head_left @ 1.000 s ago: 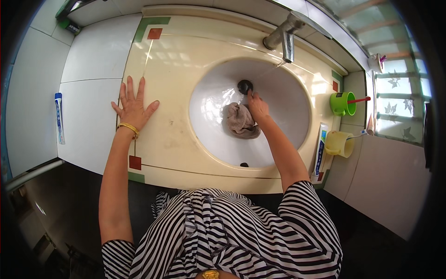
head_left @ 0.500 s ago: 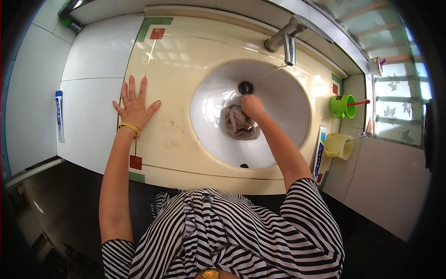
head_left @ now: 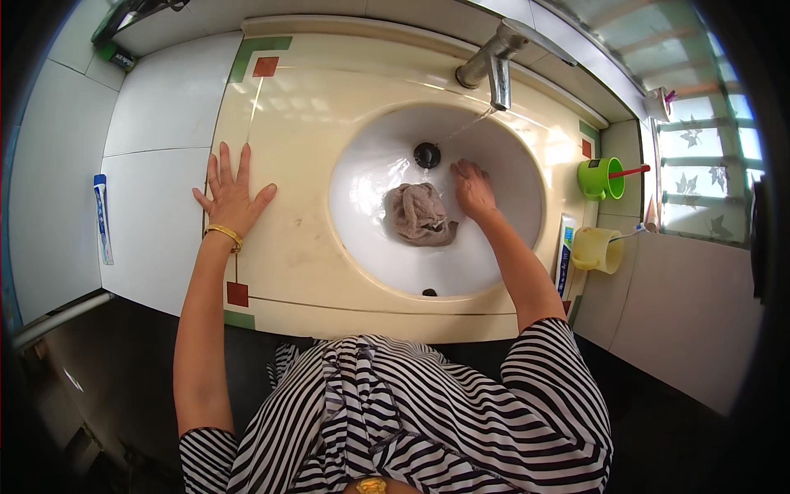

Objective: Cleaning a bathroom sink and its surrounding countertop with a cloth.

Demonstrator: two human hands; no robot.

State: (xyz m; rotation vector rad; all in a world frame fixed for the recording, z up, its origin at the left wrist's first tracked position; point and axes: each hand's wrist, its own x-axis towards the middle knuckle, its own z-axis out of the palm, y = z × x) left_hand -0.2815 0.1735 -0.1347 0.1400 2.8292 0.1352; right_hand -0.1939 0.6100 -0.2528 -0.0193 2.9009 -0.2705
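Note:
A crumpled grey-brown wet cloth (head_left: 421, 212) lies in the white oval washbasin (head_left: 362, 247), just on the near side of the dark round drain (head_left: 427, 155). My right hand (head_left: 475, 189) is inside the basin, to the right of the cloth and apart from it. Its fingers are bent and slightly spread, holding nothing. A thin stream of water falls from the metal tap (head_left: 499, 70) into the basin. On the cream countertop (head_left: 304, 165), left of the basin, my left hand (head_left: 233, 198) rests flat with fingers spread; a gold bracelet circles that wrist.
At the right edge stand a green cup (head_left: 598, 179) with a red-handled toothbrush and a yellow cup (head_left: 594, 249) with another toothbrush. A toothpaste tube (head_left: 564, 257) lies beside them. Another narrow blue-and-white tube or pack (head_left: 102, 218) is on the white tiles far left.
My right hand has moved right, away from the cloth, and its closed fingers have loosened. The cloth stays in the basin. My left hand remains flat on the countertop.

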